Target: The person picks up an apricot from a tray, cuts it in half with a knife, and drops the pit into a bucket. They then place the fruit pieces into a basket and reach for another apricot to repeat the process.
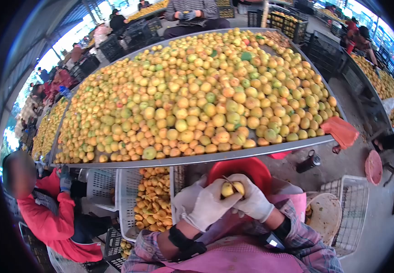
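Observation:
My left hand and my right hand, both in white gloves, meet above my lap. Between their fingers is an apricot, showing as two yellow rounded parts side by side. Both hands are closed around it. A thin dark edge sticks up by the left fingertips; its kind is too small to make out. Just beyond the hands stands a red bucket, partly covered by them. To the left, a white plastic crate holds many halved apricots.
A metal-edged table heaped with whole apricots spans the front. An orange-red cloth bag hangs at its right corner. A pale bucket and white crate stand right. A co-worker in red sits left; another person sits across.

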A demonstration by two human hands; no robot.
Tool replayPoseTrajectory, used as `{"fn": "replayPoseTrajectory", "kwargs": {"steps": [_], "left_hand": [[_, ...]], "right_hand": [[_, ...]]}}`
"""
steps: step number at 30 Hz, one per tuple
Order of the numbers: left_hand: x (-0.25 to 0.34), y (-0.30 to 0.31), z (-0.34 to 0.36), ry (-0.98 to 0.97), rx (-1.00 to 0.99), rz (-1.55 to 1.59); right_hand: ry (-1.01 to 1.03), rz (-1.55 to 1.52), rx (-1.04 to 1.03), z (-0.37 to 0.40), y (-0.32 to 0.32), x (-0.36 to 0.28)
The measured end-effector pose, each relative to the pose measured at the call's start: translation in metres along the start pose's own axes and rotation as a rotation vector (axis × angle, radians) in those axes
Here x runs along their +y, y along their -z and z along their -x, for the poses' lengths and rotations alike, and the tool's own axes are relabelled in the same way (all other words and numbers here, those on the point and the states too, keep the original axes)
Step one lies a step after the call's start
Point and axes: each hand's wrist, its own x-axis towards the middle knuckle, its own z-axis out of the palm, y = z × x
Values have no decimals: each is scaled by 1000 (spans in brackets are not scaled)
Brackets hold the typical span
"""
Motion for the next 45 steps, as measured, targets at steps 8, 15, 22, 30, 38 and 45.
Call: {"fn": "replayPoseTrajectory", "kwargs": {"steps": [8,15,22,30,38,45], "left_hand": [[-40,-8,10,180,-80,411],[-47,8,12,356,-322,1068],[-78,36,37,410,97,527],[-214,109,133,885,435,-59],[-272,103,157,916,649,971],[-100,94,41,544,230,1311]], "right_hand": [[23,-190,150,-4,-3,-14],[-131,-332,-77,-9,-18,-18],[-183,-290,-132,-15,-34,-26],[-391,-433,-100,-1,-28,31],[-447,-649,-300,7,-19,59],[48,-420,88,-14,2,-8]]}}
